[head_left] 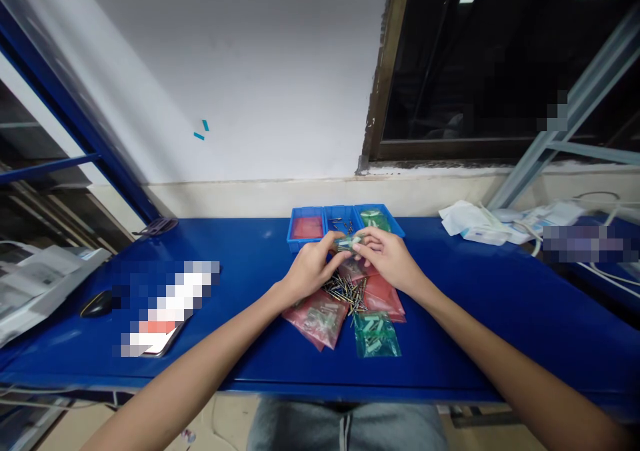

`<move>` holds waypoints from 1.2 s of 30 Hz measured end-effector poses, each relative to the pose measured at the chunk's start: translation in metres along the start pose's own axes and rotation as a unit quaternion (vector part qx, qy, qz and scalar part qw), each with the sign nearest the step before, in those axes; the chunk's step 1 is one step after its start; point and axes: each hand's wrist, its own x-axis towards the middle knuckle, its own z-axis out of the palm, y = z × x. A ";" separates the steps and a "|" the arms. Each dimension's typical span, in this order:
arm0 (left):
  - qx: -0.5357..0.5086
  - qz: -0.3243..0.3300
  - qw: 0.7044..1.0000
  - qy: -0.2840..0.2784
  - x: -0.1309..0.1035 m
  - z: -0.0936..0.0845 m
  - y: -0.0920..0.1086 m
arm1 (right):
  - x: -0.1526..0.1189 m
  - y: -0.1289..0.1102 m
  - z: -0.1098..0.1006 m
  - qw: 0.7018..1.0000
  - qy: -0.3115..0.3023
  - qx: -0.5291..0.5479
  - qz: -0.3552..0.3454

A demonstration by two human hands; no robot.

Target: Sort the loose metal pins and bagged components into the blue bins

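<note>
Between my two hands is a small green plastic bag (345, 243) with pale pieces in it, raised above the table just in front of the blue bins. My left hand (315, 264) pinches its left side between thumb and fingers. On the right side, the fingers of my right hand (385, 254) are closed on the same bag. Below them lies a loose pile of thin metal pins (350, 291). Red plastic bags (325, 321) lie left and right of the pile, the left one with pale pieces showing. Nearer me is a green bag of white pieces (375, 334).
Three joined blue bins (306, 243) stand near the wall, holding red bags, metal pins and green bags. A phone (167, 338) and a black mouse (99, 303) lie at left. White plastic packaging (475, 223) and cables sit at right.
</note>
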 end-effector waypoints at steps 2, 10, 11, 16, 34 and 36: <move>-0.012 0.009 1.000 0.006 -0.001 0.001 -0.001 | 0.004 0.002 -0.007 0.999 0.041 -0.010 -0.012; 0.067 0.058 0.996 0.001 -0.001 0.000 -0.004 | 0.028 0.030 -0.059 0.957 0.234 -0.169 -0.015; 0.085 0.061 0.994 -0.009 -0.001 0.000 -0.005 | 0.032 0.034 -0.062 0.948 0.239 -0.208 -0.014; 0.154 0.072 0.984 -0.048 -0.002 -0.002 -0.007 | 0.051 0.047 -0.061 0.926 0.194 -0.324 0.012; 0.238 0.079 0.961 -0.115 -0.003 -0.001 -0.005 | 0.002 0.003 0.003 0.831 -0.071 -0.525 -0.168; 0.251 0.067 0.959 -0.115 -0.002 0.000 -0.006 | -0.003 0.003 0.013 0.807 -0.101 -0.560 -0.159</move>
